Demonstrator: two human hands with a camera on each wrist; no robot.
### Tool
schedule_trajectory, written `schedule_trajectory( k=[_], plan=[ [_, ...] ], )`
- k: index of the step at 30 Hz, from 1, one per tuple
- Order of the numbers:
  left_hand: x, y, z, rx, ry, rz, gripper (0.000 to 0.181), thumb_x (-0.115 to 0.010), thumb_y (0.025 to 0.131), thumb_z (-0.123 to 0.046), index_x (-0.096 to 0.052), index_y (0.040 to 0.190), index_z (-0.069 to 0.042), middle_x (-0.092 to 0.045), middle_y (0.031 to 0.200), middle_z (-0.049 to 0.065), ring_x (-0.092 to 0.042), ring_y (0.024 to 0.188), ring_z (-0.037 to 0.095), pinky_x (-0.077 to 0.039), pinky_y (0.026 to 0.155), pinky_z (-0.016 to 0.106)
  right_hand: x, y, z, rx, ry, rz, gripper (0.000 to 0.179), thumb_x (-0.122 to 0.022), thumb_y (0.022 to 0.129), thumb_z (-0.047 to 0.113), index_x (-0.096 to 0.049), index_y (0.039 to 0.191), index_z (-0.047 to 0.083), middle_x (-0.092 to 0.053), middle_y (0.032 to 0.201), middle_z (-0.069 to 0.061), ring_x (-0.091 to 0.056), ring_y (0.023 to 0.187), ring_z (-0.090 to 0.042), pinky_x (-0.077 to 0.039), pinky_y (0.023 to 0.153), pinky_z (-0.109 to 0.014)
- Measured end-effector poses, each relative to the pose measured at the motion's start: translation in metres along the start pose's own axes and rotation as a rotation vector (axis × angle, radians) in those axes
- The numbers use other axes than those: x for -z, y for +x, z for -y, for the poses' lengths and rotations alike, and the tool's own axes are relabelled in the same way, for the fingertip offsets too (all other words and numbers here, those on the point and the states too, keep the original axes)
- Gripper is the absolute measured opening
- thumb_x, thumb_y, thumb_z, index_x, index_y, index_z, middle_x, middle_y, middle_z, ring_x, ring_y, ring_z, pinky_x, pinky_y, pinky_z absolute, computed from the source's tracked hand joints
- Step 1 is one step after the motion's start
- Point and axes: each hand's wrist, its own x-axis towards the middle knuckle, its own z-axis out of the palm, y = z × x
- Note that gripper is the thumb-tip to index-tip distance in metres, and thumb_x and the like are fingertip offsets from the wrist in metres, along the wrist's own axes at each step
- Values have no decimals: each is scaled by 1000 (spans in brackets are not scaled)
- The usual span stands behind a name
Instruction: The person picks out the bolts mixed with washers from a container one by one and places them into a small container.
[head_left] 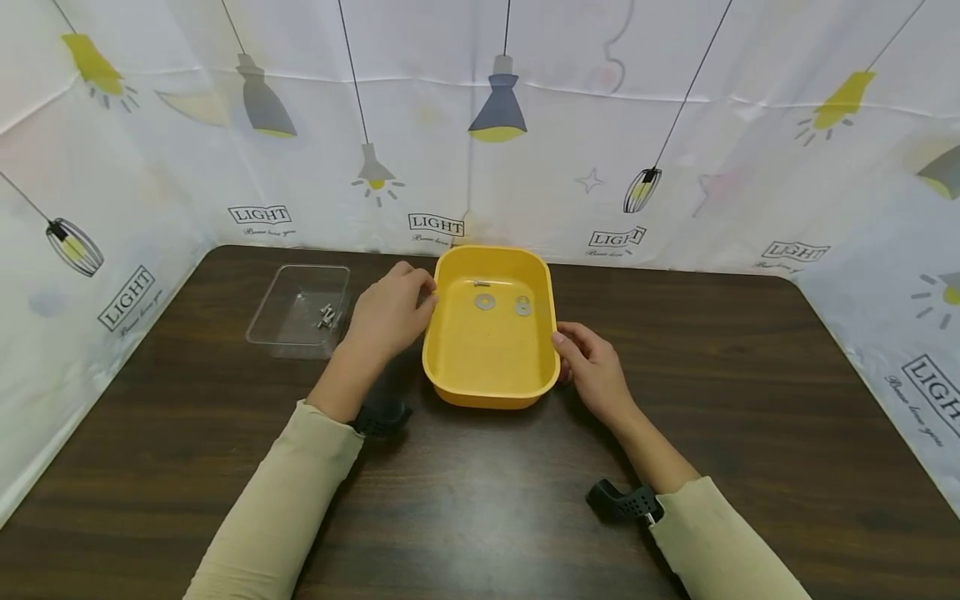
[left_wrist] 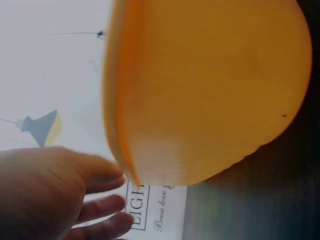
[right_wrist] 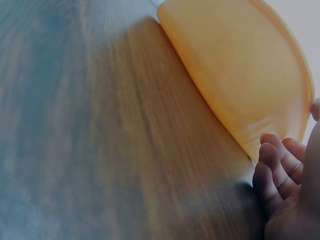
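A yellow plastic tray (head_left: 491, 358) with rounded corners stands in the middle of the table. Inside it lie a small screw (head_left: 482, 284), a flat washer (head_left: 485, 302) and more washers (head_left: 522, 307) close together. My left hand (head_left: 392, 310) holds the tray's left rim near its far end; in the left wrist view the thumb (left_wrist: 102, 170) is right at the rim. On the opposite side my right hand (head_left: 592, 367) grips the right rim, thumb on top. The right wrist view has the curled fingers (right_wrist: 270, 160) against the outer wall.
Left of the tray, a clear plastic box (head_left: 281, 321) holds several small metal screws (head_left: 327, 317). The dark wooden table (head_left: 465, 517) ends at a white curtain (head_left: 315, 183) printed with lamps. Black straps (head_left: 622, 502) circle both wrists.
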Motion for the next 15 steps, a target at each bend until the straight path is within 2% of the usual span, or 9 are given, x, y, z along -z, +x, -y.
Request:
schedule_trajectory(
  k=[3,9,15],
  plan=[
    [0,0,-2,7,-3,-22,25,-61,101,-29,-67,119,-12,-61,115,8,-61,88,25,-55,82,42,0,0,-1,-1,-2,1,44,-52,105,37,-61,133,4,-61,81,-5,-58,64,-15,-52,61,-24],
    [0,2,-10,-45,-31,23,25,-63,100,-27,-68,119,-11,-64,112,7,-63,93,24,-56,85,40,0,0,-1,-9,1,10,45,-52,106,37,-60,134,4,-61,82,-6,-58,65,-16,-52,61,-24],
    [-1,6,-19,-66,-33,35,25,-63,100,-27,-69,119,-11,-66,117,6,-64,100,23,-56,91,39,0,0,-1,-15,-3,12,45,-51,106,38,-60,135,5,-61,82,-6,-58,66,-16,-52,62,-24]
  ],
)
